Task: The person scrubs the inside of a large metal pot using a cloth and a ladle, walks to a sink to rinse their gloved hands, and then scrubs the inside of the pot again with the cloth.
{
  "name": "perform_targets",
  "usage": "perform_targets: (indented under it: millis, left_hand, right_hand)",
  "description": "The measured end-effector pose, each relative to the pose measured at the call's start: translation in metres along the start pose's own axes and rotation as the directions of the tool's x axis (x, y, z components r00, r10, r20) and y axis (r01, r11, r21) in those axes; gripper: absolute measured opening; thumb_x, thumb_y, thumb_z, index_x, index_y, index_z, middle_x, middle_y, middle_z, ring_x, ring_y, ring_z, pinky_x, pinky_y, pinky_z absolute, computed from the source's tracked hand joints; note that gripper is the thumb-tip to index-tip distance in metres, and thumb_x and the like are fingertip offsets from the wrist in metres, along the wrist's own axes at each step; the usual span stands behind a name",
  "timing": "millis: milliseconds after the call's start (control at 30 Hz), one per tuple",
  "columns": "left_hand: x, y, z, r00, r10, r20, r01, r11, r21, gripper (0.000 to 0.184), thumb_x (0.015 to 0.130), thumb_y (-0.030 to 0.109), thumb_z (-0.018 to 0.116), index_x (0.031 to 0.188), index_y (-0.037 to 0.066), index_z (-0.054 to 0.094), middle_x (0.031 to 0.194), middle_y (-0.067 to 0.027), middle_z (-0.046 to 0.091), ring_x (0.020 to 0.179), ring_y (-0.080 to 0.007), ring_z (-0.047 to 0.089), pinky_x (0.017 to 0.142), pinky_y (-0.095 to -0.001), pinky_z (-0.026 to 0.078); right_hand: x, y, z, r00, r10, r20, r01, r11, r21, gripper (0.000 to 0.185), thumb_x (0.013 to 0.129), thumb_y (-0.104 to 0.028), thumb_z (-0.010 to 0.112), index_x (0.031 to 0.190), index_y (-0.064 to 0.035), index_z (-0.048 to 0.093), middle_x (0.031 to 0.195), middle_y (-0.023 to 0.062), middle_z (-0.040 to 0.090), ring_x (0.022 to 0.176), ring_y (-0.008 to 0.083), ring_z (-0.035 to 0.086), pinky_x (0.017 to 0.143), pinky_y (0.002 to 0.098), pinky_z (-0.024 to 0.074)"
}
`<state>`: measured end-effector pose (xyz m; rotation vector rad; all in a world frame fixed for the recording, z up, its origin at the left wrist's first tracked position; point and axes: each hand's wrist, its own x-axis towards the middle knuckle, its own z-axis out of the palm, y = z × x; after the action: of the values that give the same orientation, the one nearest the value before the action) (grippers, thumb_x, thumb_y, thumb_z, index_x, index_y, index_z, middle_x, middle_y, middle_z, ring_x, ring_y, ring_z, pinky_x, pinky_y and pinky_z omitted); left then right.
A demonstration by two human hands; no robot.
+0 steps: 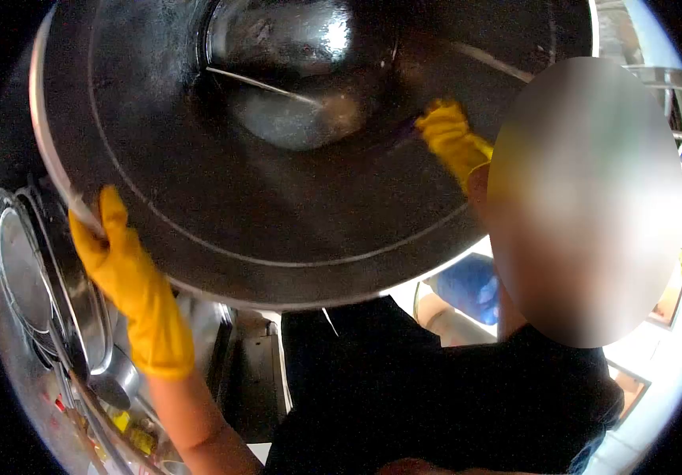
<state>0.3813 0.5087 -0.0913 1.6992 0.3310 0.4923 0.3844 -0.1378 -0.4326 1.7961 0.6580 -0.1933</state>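
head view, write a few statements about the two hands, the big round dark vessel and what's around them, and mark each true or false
1. The left hand in a long yellow rubber glove grips the rim of the large round dark-walled vessel. True.
2. The right hand in a yellow rubber glove is outside the vessel, under its rim. False: it is in front of the vessel's inner face.
3. The vessel's inside is bright white. False: it is mostly dark, with a pale ring line.
4. Round grey metal kitchenware stands at the left of the view. True.
5. The garment at the bottom is yellow. False: the garment is black.
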Motion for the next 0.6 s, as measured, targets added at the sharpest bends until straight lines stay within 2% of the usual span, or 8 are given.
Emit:
perform_targets:
  millis: [100, 133, 167, 300, 400, 433, 533, 600]
  left_hand:
    - [-0.004, 0.000, 0.002, 0.998, 0.017, -0.057, -0.012, 0.996, 0.093, 0.038, 0.089, 0.020, 0.066, 0.122, 0.004, 0.055, 0.109, -0.0063, 0.063, 0.088, -0.0156, 0.059, 0.076, -0.0289, 0.050]
    - [-0.004, 0.007, 0.004, 0.998, -0.008, -0.066, 0.015, 0.994, 0.105, 0.037, 0.090, 0.019, 0.065, 0.122, 0.004, 0.055, 0.110, -0.0069, 0.062, 0.089, -0.0164, 0.059, 0.076, -0.0296, 0.050]
    - [-0.005, 0.013, 0.008, 0.996, -0.024, -0.088, 0.034, 0.993, 0.111, 0.037, 0.090, 0.018, 0.064, 0.122, 0.004, 0.055, 0.111, -0.0074, 0.062, 0.089, -0.0171, 0.059, 0.077, -0.0304, 0.050]
    - [-0.010, 0.012, 0.008, 0.986, -0.096, -0.134, 0.124, 0.967, 0.224, 0.045, 0.093, 0.021, 0.059, 0.134, 0.007, 0.046, 0.131, -0.0111, 0.053, 0.112, -0.0222, 0.055, 0.095, -0.0344, 0.044]
    - [-0.019, 0.020, 0.026, 0.963, -0.168, -0.210, 0.217, 0.947, 0.236, 0.050, 0.095, 0.020, 0.054, 0.140, 0.009, 0.037, 0.138, -0.0139, 0.046, 0.119, -0.0282, 0.051, 0.102, -0.0411, 0.041]
    - [-0.024, 0.025, 0.039, 0.928, -0.205, -0.311, 0.282, 0.931, 0.230, 0.051, 0.096, 0.017, 0.051, 0.143, 0.009, 0.032, 0.141, -0.0152, 0.043, 0.122, -0.0304, 0.049, 0.104, -0.0439, 0.039]
    - [-0.029, 0.007, 0.004, 0.945, -0.088, -0.316, 0.227, 0.871, 0.435, 0.048, 0.098, 0.017, 0.044, 0.143, 0.008, 0.029, 0.139, -0.0172, 0.044, 0.122, -0.0320, 0.049, 0.104, -0.0448, 0.040]
    - [-0.030, -0.008, -0.030, 0.971, -0.010, -0.240, 0.152, 0.799, 0.582, 0.046, 0.099, 0.023, 0.041, 0.141, 0.006, 0.032, 0.138, -0.0184, 0.046, 0.121, -0.0329, 0.049, 0.103, -0.0446, 0.041]
  right_hand:
    - [0.030, 0.020, 0.024, 0.826, 0.386, -0.412, -0.517, 0.810, -0.278, 0.022, 0.084, -0.024, 0.056, 0.101, -0.0157, 0.066, 0.101, 0.0063, 0.065, 0.096, 0.0235, 0.062, 0.086, 0.0396, 0.0465]
    - [0.024, 0.052, -0.047, 0.955, 0.291, -0.064, -0.254, 0.908, 0.334, 0.021, 0.083, -0.024, 0.057, 0.099, -0.0159, 0.067, 0.098, 0.0075, 0.066, 0.095, 0.0252, 0.063, 0.086, 0.0398, 0.0472]
    - [0.016, 0.091, -0.130, 0.943, 0.153, 0.294, -0.331, 0.454, 0.827, 0.019, 0.082, -0.024, 0.058, 0.097, -0.0161, 0.068, 0.096, 0.0087, 0.066, 0.094, 0.0269, 0.063, 0.085, 0.0399, 0.0479]
    - [0.074, 0.000, -0.323, 0.974, 0.185, 0.133, -0.120, -0.081, 0.989, 0.033, 0.084, -0.027, 0.060, 0.114, -0.0128, 0.062, 0.121, 0.0153, 0.058, 0.117, 0.0330, 0.052, 0.099, 0.0434, 0.0405]
    - [0.169, -0.054, -0.387, 0.948, 0.310, 0.078, 0.072, -0.446, 0.892, 0.050, 0.091, -0.041, 0.052, 0.134, -0.0157, 0.049, 0.141, 0.0192, 0.042, 0.133, 0.0371, 0.035, 0.111, 0.0452, 0.0270]
    - [0.191, -0.027, -0.405, 0.960, 0.161, 0.228, -0.055, -0.691, 0.721, 0.050, 0.092, -0.045, 0.050, 0.135, -0.0185, 0.049, 0.143, 0.0187, 0.040, 0.134, 0.0377, 0.032, 0.112, 0.0445, 0.0242]
    - [0.194, 0.016, -0.364, 0.991, 0.132, 0.017, 0.089, -0.751, 0.654, 0.052, 0.092, -0.048, 0.049, 0.137, -0.0208, 0.047, 0.145, 0.0188, 0.037, 0.138, 0.0357, 0.026, 0.114, 0.0423, 0.0207]
    - [0.202, 0.007, -0.332, 0.951, 0.307, 0.039, 0.051, -0.278, 0.959, 0.050, 0.087, -0.047, 0.056, 0.126, -0.0162, 0.058, 0.134, 0.0139, 0.052, 0.125, 0.0375, 0.044, 0.106, 0.0497, 0.0332]
